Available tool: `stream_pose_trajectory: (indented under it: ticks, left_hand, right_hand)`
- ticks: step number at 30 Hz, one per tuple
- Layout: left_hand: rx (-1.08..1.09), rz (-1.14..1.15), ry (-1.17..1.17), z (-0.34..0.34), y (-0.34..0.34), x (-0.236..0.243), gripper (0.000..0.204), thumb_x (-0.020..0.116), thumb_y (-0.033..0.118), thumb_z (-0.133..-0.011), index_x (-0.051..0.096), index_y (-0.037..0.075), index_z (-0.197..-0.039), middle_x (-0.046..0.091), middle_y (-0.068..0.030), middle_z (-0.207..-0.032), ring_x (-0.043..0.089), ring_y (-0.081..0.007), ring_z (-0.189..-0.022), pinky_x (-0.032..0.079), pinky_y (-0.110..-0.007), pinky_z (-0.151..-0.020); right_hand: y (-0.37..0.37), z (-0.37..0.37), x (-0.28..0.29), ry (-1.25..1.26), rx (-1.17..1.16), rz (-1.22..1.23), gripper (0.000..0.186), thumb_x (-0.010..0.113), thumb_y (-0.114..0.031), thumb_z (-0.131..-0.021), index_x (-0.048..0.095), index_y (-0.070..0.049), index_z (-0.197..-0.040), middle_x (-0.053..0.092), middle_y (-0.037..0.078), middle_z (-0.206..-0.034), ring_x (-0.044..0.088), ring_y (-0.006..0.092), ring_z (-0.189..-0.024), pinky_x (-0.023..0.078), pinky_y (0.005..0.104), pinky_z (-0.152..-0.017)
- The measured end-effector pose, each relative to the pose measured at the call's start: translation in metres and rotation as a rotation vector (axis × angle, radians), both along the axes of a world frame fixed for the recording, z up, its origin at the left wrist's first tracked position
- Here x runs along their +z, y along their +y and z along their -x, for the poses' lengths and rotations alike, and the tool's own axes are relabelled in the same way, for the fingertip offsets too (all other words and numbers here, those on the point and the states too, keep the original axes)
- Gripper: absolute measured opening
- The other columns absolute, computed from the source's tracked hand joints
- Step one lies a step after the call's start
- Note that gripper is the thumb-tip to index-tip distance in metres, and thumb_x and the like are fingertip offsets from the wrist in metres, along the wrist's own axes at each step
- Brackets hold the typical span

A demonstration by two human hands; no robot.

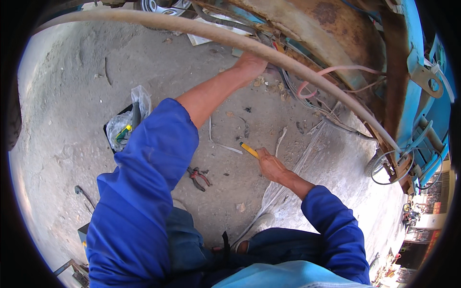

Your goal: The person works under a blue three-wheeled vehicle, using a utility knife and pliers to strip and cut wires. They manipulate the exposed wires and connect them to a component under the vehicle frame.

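Note:
My right hand (272, 166) is closed round a slim yellow tool (249, 150) with a dark end, held above the concrete floor. Its exact kind does not show. My left arm stretches forward, and my left hand (251, 66) is at the underside of a rusty vehicle frame, beside a bundle of wires (288, 82). A long dusty bar (230, 41) crosses in front of its fingers, so what they touch is hidden. On the floor between my arms lies a pair of pliers (198, 178) with red and black handles.
To the left, a black tray holds clear plastic bags (139, 98) and a green-yellow tool (124, 133). The blue, rusted vehicle body (410, 72) stands at the right, with a pink hose (345, 69) and loose cables hanging. Scraps and plastic sheeting (283, 187) litter the floor.

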State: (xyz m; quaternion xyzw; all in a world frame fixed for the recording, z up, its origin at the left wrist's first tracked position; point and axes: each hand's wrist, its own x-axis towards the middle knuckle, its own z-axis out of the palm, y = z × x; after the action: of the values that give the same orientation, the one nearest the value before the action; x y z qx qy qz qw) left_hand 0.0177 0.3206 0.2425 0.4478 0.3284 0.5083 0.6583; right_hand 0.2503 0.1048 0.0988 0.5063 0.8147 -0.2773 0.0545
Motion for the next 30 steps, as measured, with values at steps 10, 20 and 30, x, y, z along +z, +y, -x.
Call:
stream_pose_trajectory:
  ticks: [10, 20, 30]
  left_hand:
    - [0.024, -0.052, 0.151, 0.006, 0.007, -0.003, 0.032, 0.068, 0.020, -0.097, 0.063, -0.011, -0.102, 0.070, -0.0160, -0.101, 0.072, -0.0214, -0.086, 0.064, -0.033, -0.079]
    - [-0.107, -0.262, 0.302, 0.015, 0.021, -0.012, 0.030, 0.064, 0.019, -0.098, 0.064, -0.010, -0.105, 0.070, -0.0138, -0.103, 0.072, -0.0204, -0.093, 0.064, -0.032, -0.081]
    - [-0.026, -0.162, 0.344, 0.017, -0.010, 0.024, 0.028, 0.061, 0.018, -0.097, 0.065, -0.010, -0.098, 0.072, -0.0159, -0.089, 0.074, -0.0207, -0.081, 0.061, -0.032, -0.073]
  right_hand:
    - [0.035, 0.020, 0.040, 0.120, 0.104, -0.410, 0.033, 0.067, -0.017, -0.092, 0.062, 0.000, -0.120, 0.058, 0.024, -0.121, 0.059, 0.0434, -0.111, 0.049, 0.0476, -0.095]
    - [0.096, 0.054, 0.196, 0.125, 0.049, -1.306, 0.039, 0.072, -0.006, -0.083, 0.065, -0.007, -0.121, 0.062, 0.016, -0.118, 0.055, 0.0431, -0.106, 0.045, 0.0486, -0.088]
    - [0.100, 0.034, 0.191, 0.368, -0.037, -1.135, 0.026, 0.068, -0.008, -0.089, 0.065, -0.002, -0.115, 0.065, 0.019, -0.110, 0.060, 0.0387, -0.100, 0.049, 0.0466, -0.086]
